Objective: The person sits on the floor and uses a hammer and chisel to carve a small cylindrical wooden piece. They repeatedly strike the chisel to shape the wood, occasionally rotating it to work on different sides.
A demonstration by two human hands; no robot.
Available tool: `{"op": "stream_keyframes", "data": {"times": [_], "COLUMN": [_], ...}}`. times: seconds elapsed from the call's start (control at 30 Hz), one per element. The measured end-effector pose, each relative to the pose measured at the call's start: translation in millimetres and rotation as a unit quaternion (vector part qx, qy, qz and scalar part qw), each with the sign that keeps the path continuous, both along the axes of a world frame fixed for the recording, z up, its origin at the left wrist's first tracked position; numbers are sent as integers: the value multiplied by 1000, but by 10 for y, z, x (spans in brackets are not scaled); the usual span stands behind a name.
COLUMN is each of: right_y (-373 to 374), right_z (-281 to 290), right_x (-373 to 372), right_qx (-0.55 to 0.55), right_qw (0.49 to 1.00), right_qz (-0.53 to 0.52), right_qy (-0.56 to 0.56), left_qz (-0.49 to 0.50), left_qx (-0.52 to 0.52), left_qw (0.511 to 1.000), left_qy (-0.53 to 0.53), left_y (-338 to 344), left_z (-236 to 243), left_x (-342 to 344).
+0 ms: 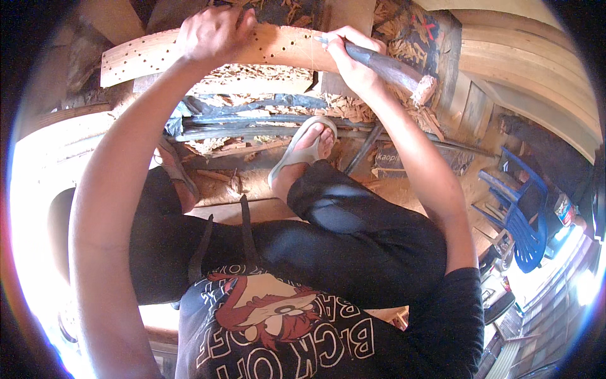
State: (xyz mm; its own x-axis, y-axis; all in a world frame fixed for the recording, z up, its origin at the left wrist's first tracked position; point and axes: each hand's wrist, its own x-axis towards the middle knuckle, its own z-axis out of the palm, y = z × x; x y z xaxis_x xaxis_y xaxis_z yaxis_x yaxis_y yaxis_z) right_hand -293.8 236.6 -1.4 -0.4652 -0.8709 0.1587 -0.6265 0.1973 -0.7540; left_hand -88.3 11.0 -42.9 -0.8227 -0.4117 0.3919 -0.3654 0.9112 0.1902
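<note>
A long curved wooden plank with rows of small drilled holes lies across the top of the view. My left hand presses down on its upper edge, fingers curled over it. My right hand grips a hand tool with a thick, worn wooden handle, whose metal tip touches the plank beside the thumb. My bent knees in dark trousers fill the middle, and my right foot in a grey sandal rests on the boards below the plank.
Wood chips and shavings cover the floor under the plank, over dark metal rods. Curved wooden planks stack at the upper right. A blue plastic chair stands at the right.
</note>
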Motion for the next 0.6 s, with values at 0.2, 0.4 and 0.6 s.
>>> {"op": "stream_keyframes", "data": {"times": [0.2,0.4,0.6], "right_y": [25,-69,25], "right_z": [20,126,212], "right_x": [25,60,171], "right_qx": [-16,41,-7], "right_qw": [1000,999,1000], "right_qz": [8,9,27], "right_qy": [-14,23,6], "left_qz": [23,20,73], "left_qx": [40,-13,52], "left_qw": [998,1000,985], "left_qy": [-43,-9,-150], "left_y": [2,-3,-15], "left_z": [-54,-60,14], "left_x": [-6,-2,-35]}}
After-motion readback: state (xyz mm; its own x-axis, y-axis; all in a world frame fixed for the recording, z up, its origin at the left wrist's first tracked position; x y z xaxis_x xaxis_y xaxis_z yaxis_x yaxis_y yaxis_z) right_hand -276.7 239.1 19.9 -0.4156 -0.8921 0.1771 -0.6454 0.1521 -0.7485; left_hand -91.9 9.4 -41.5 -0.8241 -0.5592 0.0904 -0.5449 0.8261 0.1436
